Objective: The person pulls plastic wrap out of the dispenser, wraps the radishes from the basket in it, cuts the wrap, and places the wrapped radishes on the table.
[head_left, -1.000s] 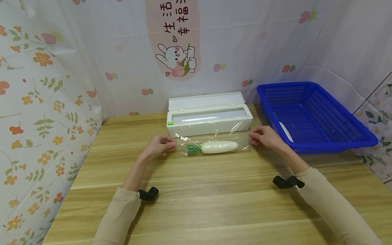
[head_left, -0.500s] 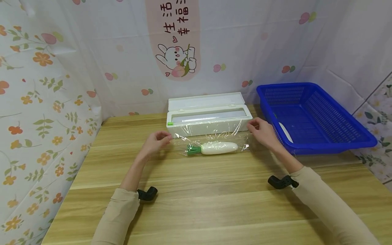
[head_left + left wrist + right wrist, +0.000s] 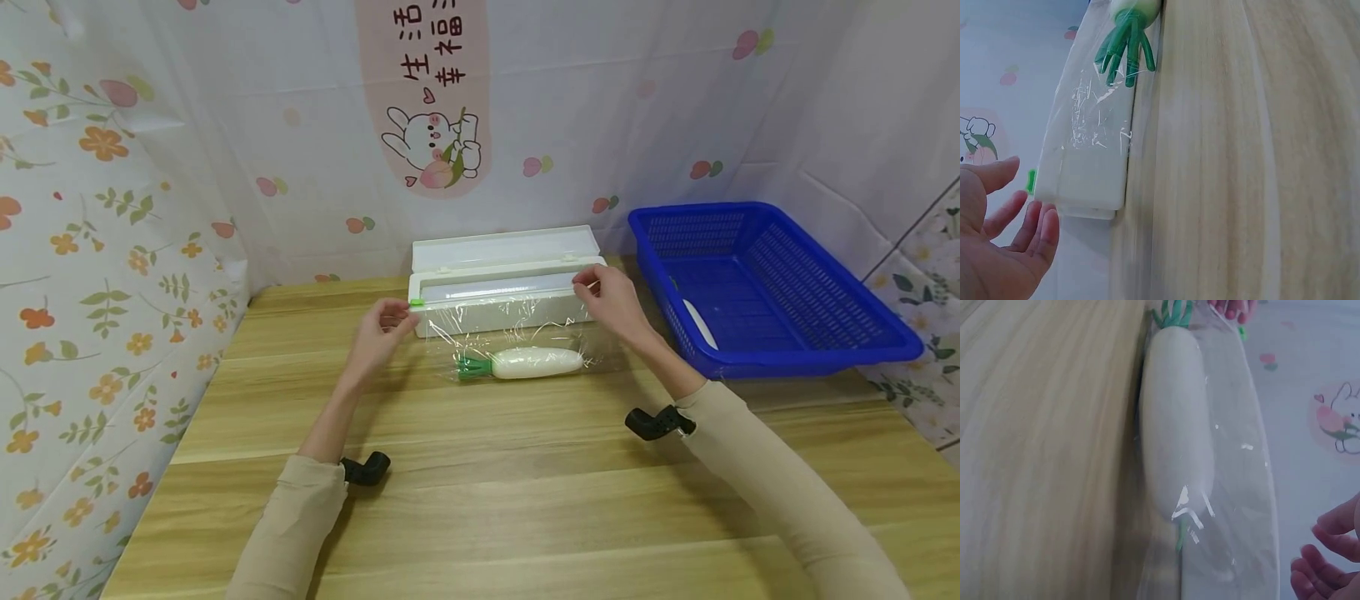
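Even light fills the head view, with faint shadows on the pale wood-grain table (image 3: 480, 508) beside the beige fabric sleeves (image 3: 288, 517). White glints streak the clear plastic film (image 3: 517, 332). Both wrist views look dimmer and softer, the right one's grain blurred.

Wooden table (image 3: 480, 508): white box (image 3: 510, 269) just beyond left hand (image 3: 377, 333) and right hand (image 3: 617, 305); radish (image 3: 536, 363) in clear film (image 3: 497, 318) between hands; blue basket (image 3: 817, 365) right of right hand.
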The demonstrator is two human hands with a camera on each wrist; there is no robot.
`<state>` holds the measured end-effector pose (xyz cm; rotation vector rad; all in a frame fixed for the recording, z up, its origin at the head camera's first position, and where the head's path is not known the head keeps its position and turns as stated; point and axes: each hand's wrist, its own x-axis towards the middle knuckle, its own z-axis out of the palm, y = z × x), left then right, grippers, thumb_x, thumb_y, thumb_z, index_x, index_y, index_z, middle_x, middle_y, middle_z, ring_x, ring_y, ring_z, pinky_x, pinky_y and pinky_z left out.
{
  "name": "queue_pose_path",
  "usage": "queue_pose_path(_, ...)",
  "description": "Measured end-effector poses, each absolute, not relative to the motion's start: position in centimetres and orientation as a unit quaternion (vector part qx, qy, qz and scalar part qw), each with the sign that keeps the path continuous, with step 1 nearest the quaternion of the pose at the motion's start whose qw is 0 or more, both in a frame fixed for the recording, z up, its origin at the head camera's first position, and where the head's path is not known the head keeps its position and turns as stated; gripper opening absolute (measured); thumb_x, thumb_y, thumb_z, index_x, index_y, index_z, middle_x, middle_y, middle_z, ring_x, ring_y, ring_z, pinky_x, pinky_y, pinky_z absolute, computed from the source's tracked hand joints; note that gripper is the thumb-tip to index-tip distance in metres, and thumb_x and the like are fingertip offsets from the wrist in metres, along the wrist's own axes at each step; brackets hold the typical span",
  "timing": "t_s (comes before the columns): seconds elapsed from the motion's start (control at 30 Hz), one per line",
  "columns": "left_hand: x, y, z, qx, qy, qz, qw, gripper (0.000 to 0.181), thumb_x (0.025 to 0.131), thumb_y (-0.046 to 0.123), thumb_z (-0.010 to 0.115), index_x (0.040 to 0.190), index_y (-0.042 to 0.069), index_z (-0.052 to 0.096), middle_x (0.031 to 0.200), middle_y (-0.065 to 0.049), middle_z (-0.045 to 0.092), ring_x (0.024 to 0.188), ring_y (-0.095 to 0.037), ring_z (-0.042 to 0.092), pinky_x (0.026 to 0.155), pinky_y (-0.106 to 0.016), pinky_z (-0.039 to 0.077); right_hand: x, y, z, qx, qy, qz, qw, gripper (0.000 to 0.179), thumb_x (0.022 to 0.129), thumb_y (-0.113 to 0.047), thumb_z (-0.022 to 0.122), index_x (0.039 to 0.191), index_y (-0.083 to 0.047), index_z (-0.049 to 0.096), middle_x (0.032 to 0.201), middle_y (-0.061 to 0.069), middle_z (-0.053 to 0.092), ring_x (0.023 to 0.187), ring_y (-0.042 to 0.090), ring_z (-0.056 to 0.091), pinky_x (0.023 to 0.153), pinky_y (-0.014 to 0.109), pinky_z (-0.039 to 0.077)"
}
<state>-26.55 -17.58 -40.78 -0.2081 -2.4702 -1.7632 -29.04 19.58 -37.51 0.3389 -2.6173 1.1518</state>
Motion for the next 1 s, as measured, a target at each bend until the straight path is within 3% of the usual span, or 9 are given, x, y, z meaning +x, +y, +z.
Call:
queue_pose_path(0.27,-27.3,-17.1,-40.8,-0.076,-0.815,-0.568,0.084,0.048,0.094,0.012,0.073,0.133,-0.005,0.052,0.117,-0.020,0.052,0.100,-0.025,0.052,0.087,-0.031,0.046,-30.1,16.0,-36.4,0.160,-0.901,0.390,0.105,0.017,0.098,-0.006,0.059,0.108,0.006,0.066,0.102,0.021,0.064,0.091,0.034,0.061,0.083,0.044,0.049)
queue_pose_path(0.47,-27.9,-17.0,-40.8,-0.074,-0.829,-0.549,0.072,0.052,0.095,0.019,0.073,0.140,0.003,0.053,0.123,-0.024,0.045,0.100,-0.029,0.050,0.085,-0.037,0.044,-30.7,12.6,-35.9,0.226,-0.897,0.372,0.075,0.015,0.098,-0.004,0.060,0.107,0.007,0.066,0.101,0.020,0.064,0.091,0.032,0.061,0.083,0.042,0.050)
queue_pose_path(0.63,-28.8,-17.0,-40.8,-0.089,-0.847,-0.521,0.059,0.050,0.094,0.024,0.074,0.139,0.009,0.058,0.123,-0.021,0.044,0.092,-0.023,0.046,0.077,-0.034,0.042,-31.4,9.7,-35.9,0.275,-0.896,0.345,0.052,0.015,0.099,-0.006,0.060,0.106,0.005,0.068,0.100,0.016,0.066,0.092,0.029,0.061,0.085,0.040,0.050)
queue_pose_path(0.83,-29.9,-16.9,-41.0,-0.115,-0.854,-0.504,0.056,0.048,0.095,0.023,0.074,0.139,0.008,0.060,0.103,-0.013,0.036,0.084,-0.018,0.034,0.068,-0.029,0.032,-31.9,6.3,-35.8,0.311,-0.897,0.313,0.030,0.015,0.099,-0.009,0.062,0.107,0.002,0.070,0.098,0.012,0.068,0.092,0.026,0.060,0.084,0.037,0.050)
queue_pose_path(1.0,-30.4,-16.9,-41.1,-0.138,-0.855,-0.494,0.068,0.042,0.095,0.020,0.073,0.133,0.006,0.065,0.074,-0.002,0.028,0.059,-0.009,0.031,0.053,-0.022,0.027,-32.3,3.5,-35.6,0.342,-0.903,0.260,0.025,0.016,0.100,-0.011,0.063,0.109,-0.001,0.072,0.099,0.011,0.068,0.093,0.024,0.060,0.082,0.034,0.050)
